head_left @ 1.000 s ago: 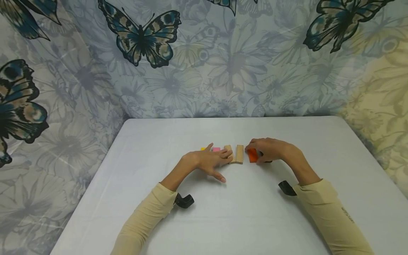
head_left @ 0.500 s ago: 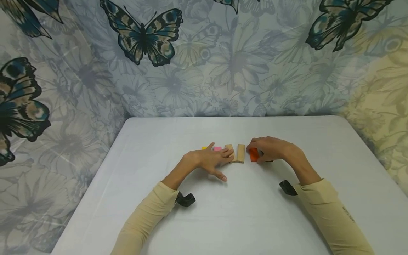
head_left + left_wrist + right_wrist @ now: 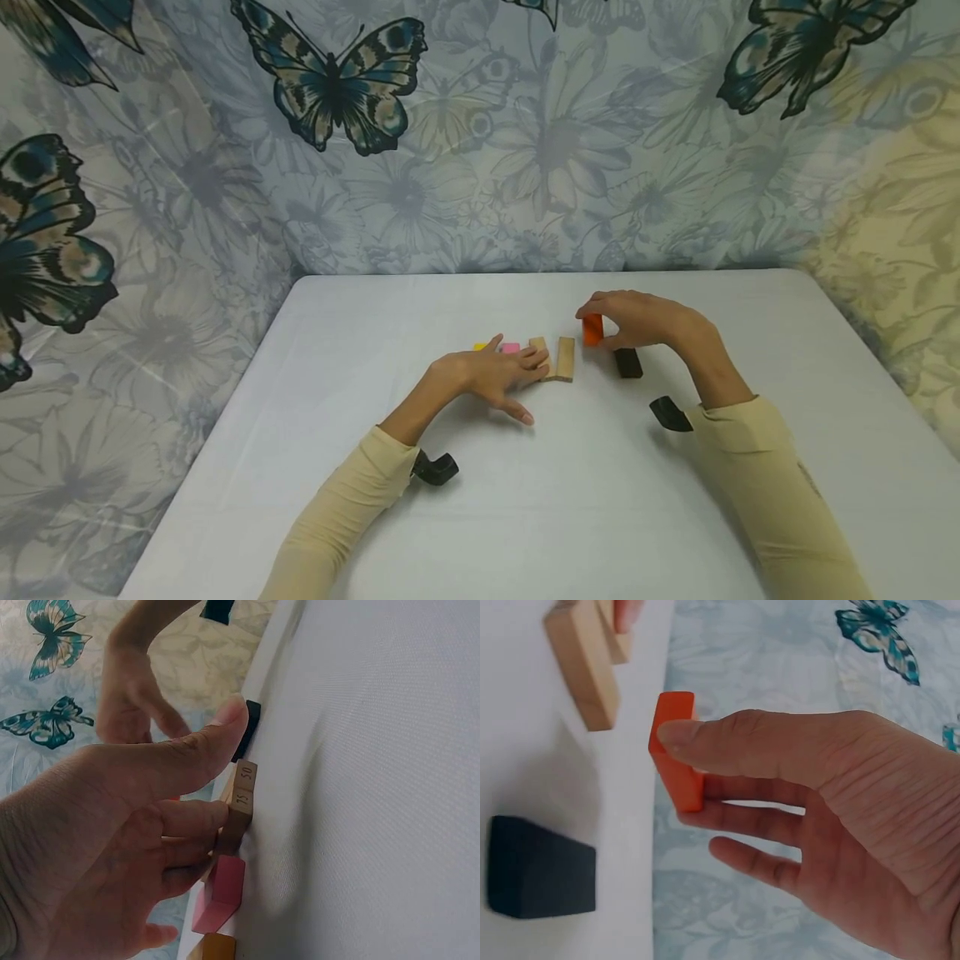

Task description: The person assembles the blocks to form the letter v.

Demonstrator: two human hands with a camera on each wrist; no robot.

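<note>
Between thumb and fingers, the right hand (image 3: 637, 318) (image 3: 825, 787) pinches an orange block (image 3: 592, 330) (image 3: 676, 761), raised off the table behind the row. The left hand (image 3: 501, 377) (image 3: 142, 817) has its fingers spread, fingertips touching the left one of two wooden blocks; the right wooden block (image 3: 566, 359) (image 3: 585, 667) stands beside it, and numbers show on their ends in the left wrist view. A pink block (image 3: 510, 347) (image 3: 225, 889) and a yellow block (image 3: 480, 346) (image 3: 214, 948) are partly hidden by the left hand in the head view.
A black block (image 3: 628, 363) (image 3: 248, 729) (image 3: 541, 868) lies on the white table (image 3: 570, 517) to the right of the wooden blocks. Patterned cloth (image 3: 465, 192) with butterflies hangs behind and left of the table. Black wrist devices (image 3: 435, 468) sit at both cuffs.
The right hand has lifted the orange block from the row and moved it up and back. The black block, largely covered before, now shows. The left hand has stayed in place.
</note>
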